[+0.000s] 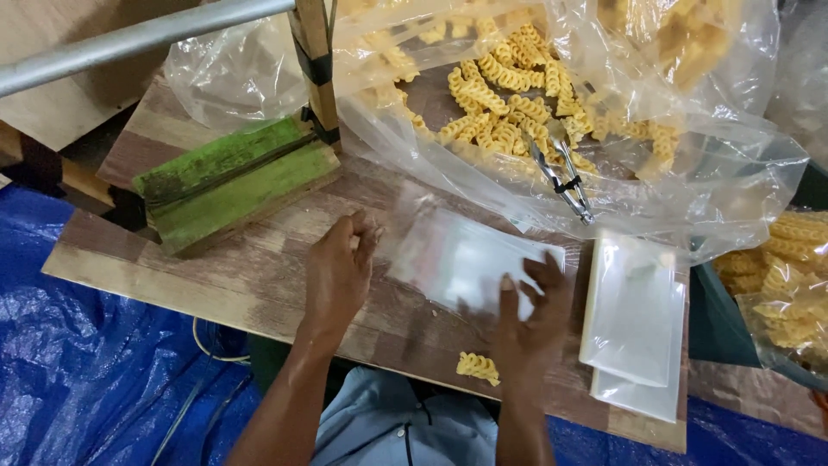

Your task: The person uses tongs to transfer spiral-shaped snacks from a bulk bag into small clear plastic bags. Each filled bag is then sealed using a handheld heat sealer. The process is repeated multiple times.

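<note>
Pale blue shirt cloth (388, 427) lies nearest the lens, at the bottom edge, with both forearms reaching up from it onto the wooden worktop (216, 267). Just beyond it a small clump of spiral snacks (478, 367) sits loose on the wood, beside the right wrist.

Both hands work a small clear plastic pouch (466, 259) lying flat in the middle of the worktop; the left hand (338, 272) has its fingers curled, tips touching the pouch's left edge, while the right hand (535, 315) has its fingers spread and pressing on the pouch's right corner — neither hand grips anything firmly, as far as I can tell through the blur.

To the right lies a stack of empty pouches (634, 319); behind, a big clear bag of spiral snacks (517, 95) lies open with metal tongs (565, 177) resting on it; a green sealing bar (233, 177) sits at the left.

To open the pouch well, I judge the two film layers should be rubbed apart at the mouth with light fingertips — pressing hard only sticks them together; one hand should pin the pouch so it does not slide.
</note>
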